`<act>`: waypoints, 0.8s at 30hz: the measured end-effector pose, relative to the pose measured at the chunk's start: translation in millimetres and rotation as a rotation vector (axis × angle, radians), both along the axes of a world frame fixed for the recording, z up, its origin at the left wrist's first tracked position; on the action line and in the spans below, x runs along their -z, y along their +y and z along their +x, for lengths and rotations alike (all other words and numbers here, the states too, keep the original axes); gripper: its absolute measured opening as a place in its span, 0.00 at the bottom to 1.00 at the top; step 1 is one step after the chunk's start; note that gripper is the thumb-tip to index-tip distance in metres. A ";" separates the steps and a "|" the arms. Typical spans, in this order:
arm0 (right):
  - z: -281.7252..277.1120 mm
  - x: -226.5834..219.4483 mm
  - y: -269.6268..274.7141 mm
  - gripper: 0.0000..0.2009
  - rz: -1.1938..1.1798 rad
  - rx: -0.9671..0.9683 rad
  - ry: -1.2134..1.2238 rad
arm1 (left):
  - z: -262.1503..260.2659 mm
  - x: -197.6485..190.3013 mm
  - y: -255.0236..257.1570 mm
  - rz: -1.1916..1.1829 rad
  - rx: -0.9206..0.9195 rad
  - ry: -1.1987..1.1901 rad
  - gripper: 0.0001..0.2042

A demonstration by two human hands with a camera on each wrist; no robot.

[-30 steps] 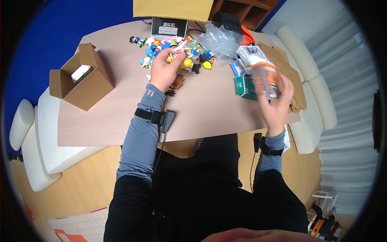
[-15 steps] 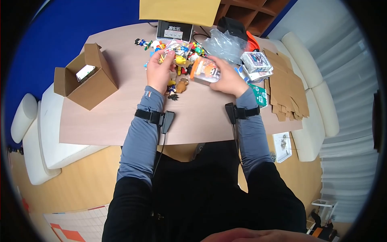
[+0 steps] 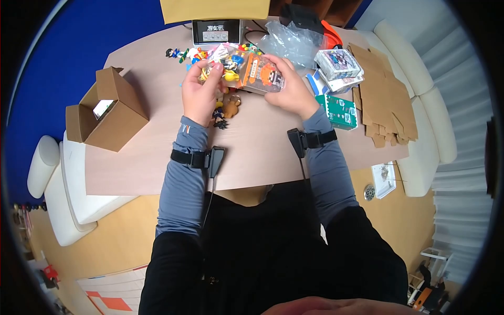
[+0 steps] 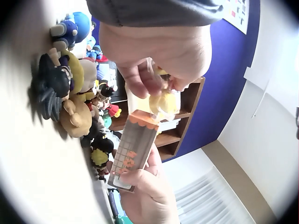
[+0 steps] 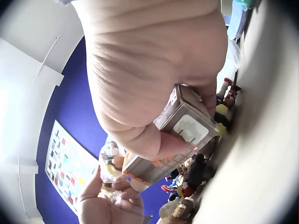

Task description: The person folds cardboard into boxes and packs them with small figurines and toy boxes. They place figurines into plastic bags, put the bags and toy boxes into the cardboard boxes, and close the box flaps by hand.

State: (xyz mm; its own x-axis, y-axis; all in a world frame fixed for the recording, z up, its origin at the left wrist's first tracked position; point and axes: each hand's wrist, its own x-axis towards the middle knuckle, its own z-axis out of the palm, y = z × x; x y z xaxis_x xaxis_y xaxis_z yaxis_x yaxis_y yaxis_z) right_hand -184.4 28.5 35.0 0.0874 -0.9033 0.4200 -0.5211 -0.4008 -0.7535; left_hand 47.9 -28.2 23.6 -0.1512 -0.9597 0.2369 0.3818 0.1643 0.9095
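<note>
Over the far middle of the table, my left hand (image 3: 200, 97) pinches a clear plastic bag (image 3: 234, 59) with small colourful figures inside, a yellow one among them. My right hand (image 3: 295, 93) grips a small box (image 3: 258, 73) with an orange top end and a clear front, thumb on one side and fingers on the other. The box's orange end is right beside the bag in the left wrist view. Several toy figures lie under and behind the hands, including a brown bear-like figure (image 3: 231, 106) and a black-haired figure (image 4: 53, 86).
An open cardboard box (image 3: 118, 123) stands at the left with a white item inside. To the right are a green box (image 3: 338, 112), stacked boxes (image 3: 338, 64) and flattened cardboard (image 3: 388, 94). Crumpled clear plastic (image 3: 294, 42) and a dark-screened device (image 3: 216, 32) are at the back.
My right hand has brought the orange-topped box from the right-hand stacks leftward to the bag. My left hand keeps hold of the bag in about the same place.
</note>
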 end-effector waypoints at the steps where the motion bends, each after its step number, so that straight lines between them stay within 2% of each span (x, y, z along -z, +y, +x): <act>1: -0.5 0.0 0.9 0.40 -0.001 0.003 -0.009 | -0.3 0.1 -1.0 0.007 -0.039 -0.087 0.14; 5: -1.8 0.7 2.2 0.41 -0.024 0.004 -0.039 | 2.3 -2.5 -1.7 0.097 -0.080 -0.129 0.13; 12: -6.2 2.3 0.2 0.40 -0.140 -0.033 0.007 | 4.8 -9.3 7.6 0.084 0.109 -0.227 0.13; 17: -5.4 8.2 0.0 0.40 -0.112 -0.085 0.036 | -1.3 -5.6 7.2 0.093 0.201 -0.340 0.14; 20: -5.3 9.0 -1.3 0.40 -0.136 -0.098 0.044 | -6.2 -8.5 13.7 0.074 0.211 -0.326 0.16; 23: -5.7 9.6 -2.5 0.39 -0.145 -0.082 -0.003 | -6.2 -6.7 12.4 0.022 0.141 -0.281 0.16; 24: -6.4 9.6 -2.6 0.39 -0.135 -0.072 -0.038 | -5.7 -1.2 6.7 0.029 0.160 -0.050 0.15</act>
